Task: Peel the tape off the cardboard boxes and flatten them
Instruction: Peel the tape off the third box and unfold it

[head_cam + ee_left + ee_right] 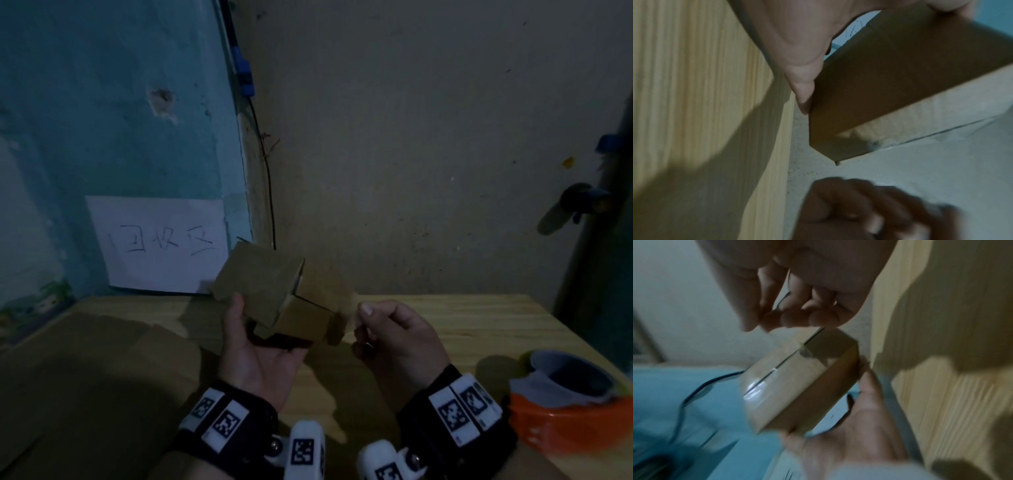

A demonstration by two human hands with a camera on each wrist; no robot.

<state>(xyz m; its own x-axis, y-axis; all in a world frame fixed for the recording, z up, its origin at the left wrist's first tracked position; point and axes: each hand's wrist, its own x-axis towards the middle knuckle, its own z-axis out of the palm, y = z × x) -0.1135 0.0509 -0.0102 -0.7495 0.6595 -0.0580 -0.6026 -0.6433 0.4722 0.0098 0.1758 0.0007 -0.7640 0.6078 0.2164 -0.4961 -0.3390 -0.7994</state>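
Holding a small cardboard box (274, 298) up over the desk (472, 329), our left hand (260, 353) has its grip curled round the box from below, thumb on the near face, palm under it. In the left wrist view the thumb (803, 91) presses the box edge. Our right hand (394, 335) sits just beside the box's right end, thumb & forefinger pinched together; head view shows a pale, blurry bit between them that may be tape, but we can't tell for sure. The right wrist view shows shiny clear tape (758, 386) running along the box's top seam, w/ the right fingertips (787, 319) bunched just above the box's corner. Box flaps look partly sprung at the near end.

Further out: flat cardboard sheet (85, 370) on the desk's left part, orange tape dispenser (565, 407) w/ a roll at the right edge. On the blue wall behind, a white paper sign (161, 245) w/ handwritten characters; a dark cable (270, 192) runs down the wall corner.
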